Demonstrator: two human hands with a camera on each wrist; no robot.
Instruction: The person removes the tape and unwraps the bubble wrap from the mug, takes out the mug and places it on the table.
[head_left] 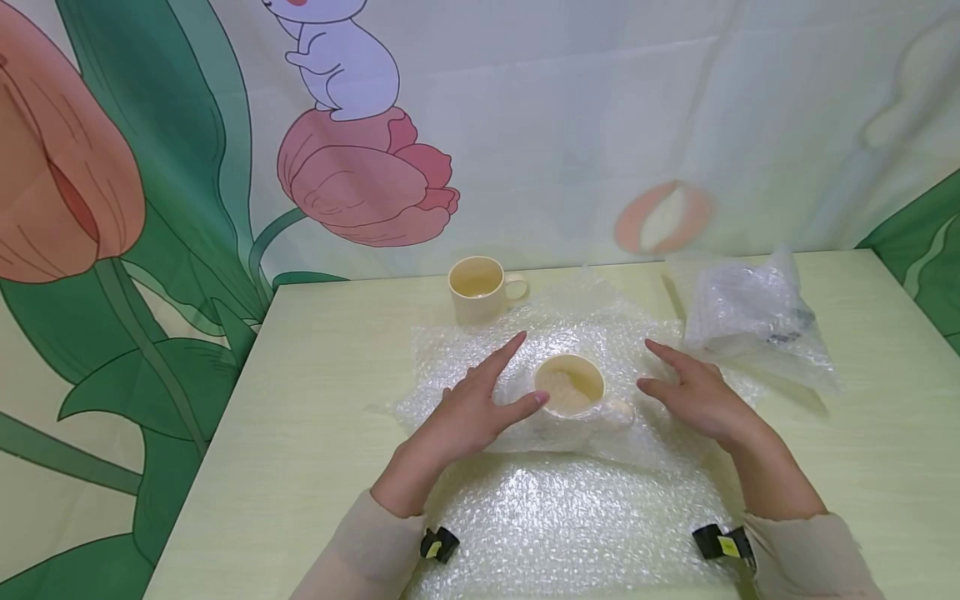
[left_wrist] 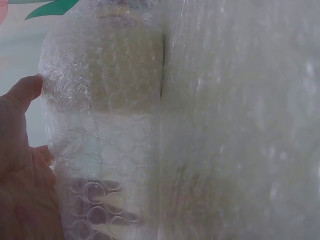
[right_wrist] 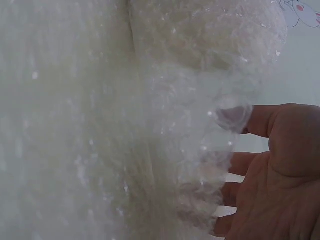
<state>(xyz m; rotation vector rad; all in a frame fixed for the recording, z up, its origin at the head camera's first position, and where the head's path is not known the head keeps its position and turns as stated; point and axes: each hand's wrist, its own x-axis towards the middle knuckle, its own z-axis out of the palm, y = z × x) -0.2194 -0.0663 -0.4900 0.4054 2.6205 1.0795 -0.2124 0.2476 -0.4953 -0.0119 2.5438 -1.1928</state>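
Observation:
A cream mug (head_left: 570, 385) stands upright among sheets of bubble wrap (head_left: 592, 533), with one layer passing in front of its lower body. To its left is my left hand (head_left: 472, 408), fingers extended and thumb tip beside the mug's rim. My right hand (head_left: 697, 392) hovers on the handle side, its index finger and thumb apart and pointing toward the mug. Both wrist views are largely filled by bubble wrap; my left fingers (left_wrist: 27, 92) border it on one side, and my right fingers (right_wrist: 260, 120) partly show behind it. Contact with the wrap cannot be told.
A second cream mug (head_left: 477, 290), unwrapped, stands at the back of the pale table (head_left: 300, 433). At the back right lies a clear plastic bag (head_left: 750, 304) with bubble wrap in it. A printed curtain (head_left: 555, 125) hangs behind the table.

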